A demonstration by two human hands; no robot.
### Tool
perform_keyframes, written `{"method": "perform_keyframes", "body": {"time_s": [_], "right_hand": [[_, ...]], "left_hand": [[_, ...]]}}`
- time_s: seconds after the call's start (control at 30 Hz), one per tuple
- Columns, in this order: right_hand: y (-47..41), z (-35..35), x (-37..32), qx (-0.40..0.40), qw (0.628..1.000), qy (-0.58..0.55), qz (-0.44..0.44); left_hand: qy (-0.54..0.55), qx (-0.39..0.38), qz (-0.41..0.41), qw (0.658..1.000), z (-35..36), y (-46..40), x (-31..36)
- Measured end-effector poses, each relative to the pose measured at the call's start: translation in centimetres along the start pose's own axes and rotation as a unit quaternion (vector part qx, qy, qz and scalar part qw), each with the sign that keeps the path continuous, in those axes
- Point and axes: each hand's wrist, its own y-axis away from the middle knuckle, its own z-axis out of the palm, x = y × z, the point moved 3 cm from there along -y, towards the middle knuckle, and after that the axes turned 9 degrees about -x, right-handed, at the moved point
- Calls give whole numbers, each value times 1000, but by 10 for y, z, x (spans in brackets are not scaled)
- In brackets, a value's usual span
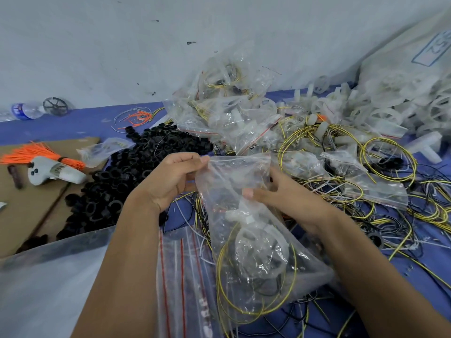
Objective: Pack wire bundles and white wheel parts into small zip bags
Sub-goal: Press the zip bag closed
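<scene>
at frame centre the left hand (170,178) pinches the zip bag (246,230) mouth corner; the right hand (280,198) grips its side. best press the seal evenly across, wire bundle (256,276) kept low.

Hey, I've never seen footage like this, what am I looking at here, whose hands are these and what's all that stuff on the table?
There is no machine here. This is one picture from a camera worn on a person's head, looking forward and down at their own two bare hands.

The left hand pinches the top edge of a clear zip bag, and the right hand holds its other side. Inside the bag you can see a coil of yellow wire and a white wheel part.

The blue table is crowded: a heap of black rings, filled bags further back, loose white wheels at the right, loose wire bundles, empty bags with red strips nearest the camera, and orange ties on cardboard at the left.
</scene>
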Motion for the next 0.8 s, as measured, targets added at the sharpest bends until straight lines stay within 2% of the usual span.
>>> {"method": "perform_keyframes", "body": {"time_s": [0.07,0.27,0.37,0.43,0.57,0.63,0.73,0.8], "right_hand": [[4,-3,0,-74,997,-15,-5],[11,-3,3,-217,971,-98,-36],[13,-3,3,-241,964,-106,-35],[9,-3,4,-187,979,-65,-54],[-5,-6,2,14,989,-130,-72],[-12,-6,3,93,988,-98,-74],[-17,-6,6,151,979,-85,-104],[-18,-9,5,163,975,-107,-109]], "left_hand": [[18,3,33,999,-1,1,4],[134,-27,108,985,-7,9,8],[73,-61,78,992,-6,11,8],[28,-54,50,997,-3,9,6],[-6,-30,38,999,0,4,1],[-26,-27,39,999,0,3,1],[-36,-44,44,997,1,3,1],[-37,-44,40,998,0,3,0]]}}
